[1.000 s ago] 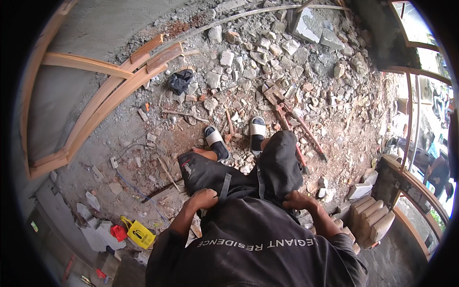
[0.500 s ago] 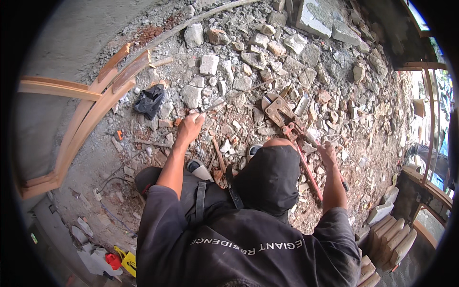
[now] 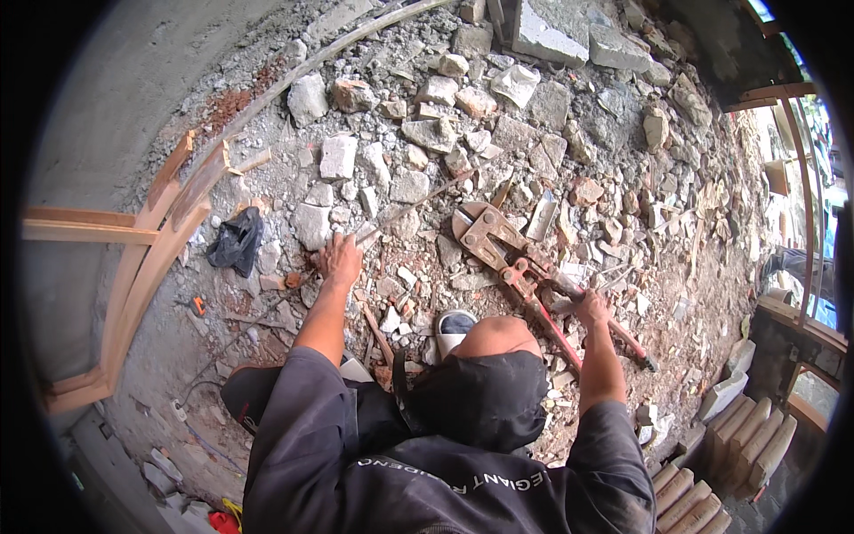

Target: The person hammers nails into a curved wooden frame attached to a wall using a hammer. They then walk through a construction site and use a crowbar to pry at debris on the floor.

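My left hand (image 3: 340,260) is low over the rubble with its fingers spread. It is at the near end of a thin rod (image 3: 414,207), which slants away to the right across the stones; any contact under the fingers is hidden. My right hand (image 3: 593,308) is wrapped round one handle of a large bolt cutter. The bolt cutter (image 3: 513,270) has worn red handles and a rusty head, and lies on the rubble beside my bare knee, its jaws pointing away to the left. Its other handle extends back toward me, past my knee.
Broken concrete and stones (image 3: 338,157) cover the ground. A crumpled black plastic bag (image 3: 236,242) lies left of my left hand. A wooden frame (image 3: 133,298) stands at the left wall. Stacked pale blocks (image 3: 752,440) are at the lower right.
The whole view has shifted, with the scene lying further left and lower. My left hand's fingers have loosened from a grip on the rod, whose near end sits lower. My right hand keeps its handle.
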`<state>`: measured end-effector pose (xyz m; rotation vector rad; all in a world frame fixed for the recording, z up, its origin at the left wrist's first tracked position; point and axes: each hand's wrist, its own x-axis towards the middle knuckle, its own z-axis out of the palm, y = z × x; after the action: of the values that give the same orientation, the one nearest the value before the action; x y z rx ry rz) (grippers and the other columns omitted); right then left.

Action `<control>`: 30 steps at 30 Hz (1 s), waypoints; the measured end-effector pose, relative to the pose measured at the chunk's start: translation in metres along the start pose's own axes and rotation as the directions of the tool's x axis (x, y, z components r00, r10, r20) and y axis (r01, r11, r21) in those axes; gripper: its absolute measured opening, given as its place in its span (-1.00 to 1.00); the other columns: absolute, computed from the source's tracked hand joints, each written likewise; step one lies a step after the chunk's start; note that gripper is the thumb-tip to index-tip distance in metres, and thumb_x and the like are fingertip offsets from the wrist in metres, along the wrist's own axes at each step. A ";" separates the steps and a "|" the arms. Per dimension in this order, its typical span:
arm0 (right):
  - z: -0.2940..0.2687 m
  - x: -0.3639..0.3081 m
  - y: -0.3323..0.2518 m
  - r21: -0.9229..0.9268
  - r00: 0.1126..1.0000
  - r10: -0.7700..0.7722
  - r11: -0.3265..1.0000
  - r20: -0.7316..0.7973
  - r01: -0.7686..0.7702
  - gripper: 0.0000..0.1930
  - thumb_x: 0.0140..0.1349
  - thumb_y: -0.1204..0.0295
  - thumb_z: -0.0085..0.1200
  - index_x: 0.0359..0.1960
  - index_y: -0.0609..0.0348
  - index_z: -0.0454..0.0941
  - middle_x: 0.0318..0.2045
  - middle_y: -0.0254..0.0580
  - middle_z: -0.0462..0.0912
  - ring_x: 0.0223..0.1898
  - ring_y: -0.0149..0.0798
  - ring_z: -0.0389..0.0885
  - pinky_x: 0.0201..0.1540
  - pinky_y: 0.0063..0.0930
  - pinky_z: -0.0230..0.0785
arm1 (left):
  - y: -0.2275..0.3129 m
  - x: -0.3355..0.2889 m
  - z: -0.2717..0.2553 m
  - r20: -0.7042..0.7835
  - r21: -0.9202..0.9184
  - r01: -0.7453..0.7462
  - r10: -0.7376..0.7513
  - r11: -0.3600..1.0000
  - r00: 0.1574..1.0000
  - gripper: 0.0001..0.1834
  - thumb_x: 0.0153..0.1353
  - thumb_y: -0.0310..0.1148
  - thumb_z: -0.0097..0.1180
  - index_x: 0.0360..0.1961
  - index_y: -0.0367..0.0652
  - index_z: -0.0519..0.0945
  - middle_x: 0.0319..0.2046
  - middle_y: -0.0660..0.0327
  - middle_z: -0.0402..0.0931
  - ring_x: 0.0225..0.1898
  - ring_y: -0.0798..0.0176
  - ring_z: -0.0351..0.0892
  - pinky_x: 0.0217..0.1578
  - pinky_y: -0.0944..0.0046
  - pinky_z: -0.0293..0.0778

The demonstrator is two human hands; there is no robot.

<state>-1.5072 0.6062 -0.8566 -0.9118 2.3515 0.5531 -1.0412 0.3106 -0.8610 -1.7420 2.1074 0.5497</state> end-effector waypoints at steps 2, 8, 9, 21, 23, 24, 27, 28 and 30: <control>0.006 0.003 0.007 -0.026 0.997 -0.046 0.999 -0.056 0.045 -0.44 0.00 -0.05 0.12 -0.13 0.15 0.41 -0.17 0.01 0.55 -0.06 -0.02 0.50 0.01 -0.21 0.33 | 0.009 0.006 -0.012 0.013 -0.007 -0.044 0.044 0.999 0.999 -0.61 0.15 -0.20 0.04 -0.01 -0.09 0.46 -0.02 0.09 0.35 0.08 0.07 0.30 0.14 0.03 0.10; -0.004 -0.019 0.020 0.074 0.988 -0.147 0.987 0.052 0.143 -0.52 -0.14 0.06 0.24 -0.31 0.16 0.44 -0.32 -0.02 0.56 -0.22 -0.07 0.53 -0.15 -0.25 0.33 | 0.033 0.027 -0.009 0.125 -0.012 -0.068 0.069 0.998 0.990 -0.75 0.19 -0.25 -0.01 -0.15 -0.08 0.51 -0.17 0.16 0.42 -0.10 0.13 0.41 0.01 0.06 0.20; 0.004 -0.025 0.023 0.093 0.987 -0.162 0.983 -0.002 0.161 -0.54 -0.15 0.10 0.24 -0.33 0.16 0.43 -0.35 -0.02 0.55 -0.25 -0.06 0.53 -0.18 -0.24 0.33 | 0.023 0.031 0.008 0.035 0.052 -0.130 0.128 0.990 0.991 -0.79 0.20 -0.30 -0.05 -0.18 -0.07 0.51 -0.21 0.17 0.42 -0.13 0.17 0.42 -0.03 0.08 0.22; 0.010 -0.161 -0.019 0.162 0.920 -0.392 0.908 0.003 0.386 -0.72 -0.03 0.19 0.04 -0.48 0.16 0.43 -0.48 0.05 0.56 -0.39 0.08 0.55 -0.28 -0.10 0.38 | -0.059 -0.046 0.027 -0.061 0.049 -0.051 0.054 0.998 0.997 -0.72 0.20 -0.23 -0.06 -0.10 -0.07 0.50 -0.06 0.16 0.39 0.03 0.12 0.32 0.08 0.04 0.14; 0.019 -0.179 -0.022 0.250 0.909 -0.417 0.882 0.016 0.400 -0.75 0.05 0.23 -0.04 -0.42 0.18 0.43 -0.51 0.10 0.54 -0.41 0.14 0.53 -0.33 -0.04 0.36 | -0.068 -0.052 0.032 -0.068 0.041 -0.030 0.033 0.999 0.997 -0.70 0.22 -0.21 -0.08 -0.09 -0.08 0.49 -0.04 0.16 0.38 0.04 0.13 0.32 0.08 0.05 0.14; 0.027 -0.185 -0.020 0.329 0.901 -0.435 0.851 0.003 0.410 -0.77 0.11 0.26 -0.11 -0.39 0.19 0.43 -0.54 0.12 0.53 -0.42 0.16 0.52 -0.35 -0.02 0.35 | -0.067 -0.057 0.031 -0.074 0.032 -0.017 0.020 0.999 0.997 -0.70 0.23 -0.20 -0.08 -0.09 -0.08 0.49 -0.02 0.17 0.37 0.04 0.13 0.31 0.08 0.05 0.14; 0.050 -0.195 -0.008 0.365 0.878 -0.479 0.814 -0.018 0.451 -0.71 0.10 0.25 -0.08 -0.24 0.18 0.47 -0.51 0.08 0.56 -0.38 0.13 0.54 -0.30 -0.07 0.37 | -0.033 -0.041 0.019 -0.111 -0.122 -0.112 0.099 0.986 0.989 -0.73 0.23 -0.19 -0.06 -0.14 -0.07 0.52 -0.12 0.20 0.43 -0.09 0.22 0.38 -0.02 0.13 0.22; 0.033 -0.203 -0.014 0.399 0.860 -0.510 0.783 -0.024 0.476 -0.69 0.09 0.25 -0.08 -0.21 0.18 0.47 -0.50 0.08 0.56 -0.36 0.12 0.55 -0.28 -0.08 0.37 | -0.020 -0.033 0.016 -0.105 -0.179 -0.148 0.130 0.973 0.986 -0.74 0.23 -0.20 -0.05 -0.16 -0.07 0.53 -0.15 0.20 0.45 -0.13 0.24 0.40 -0.05 0.14 0.25; 0.005 -0.214 -0.019 0.327 0.835 -0.549 0.797 0.039 0.508 -0.65 0.09 0.24 -0.07 -0.16 0.17 0.48 -0.46 0.08 0.58 -0.32 0.10 0.56 -0.23 -0.10 0.38 | 0.009 -0.004 0.030 -0.389 -0.272 -0.371 0.251 0.888 0.886 -0.77 0.25 -0.21 -0.07 -0.20 -0.06 0.53 -0.26 0.22 0.49 -0.31 0.26 0.45 -0.21 0.18 0.35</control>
<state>-1.3598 0.6989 -0.7305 -1.2725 1.8635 0.0139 -1.0487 0.3304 -0.8844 -1.7812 2.7140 0.7882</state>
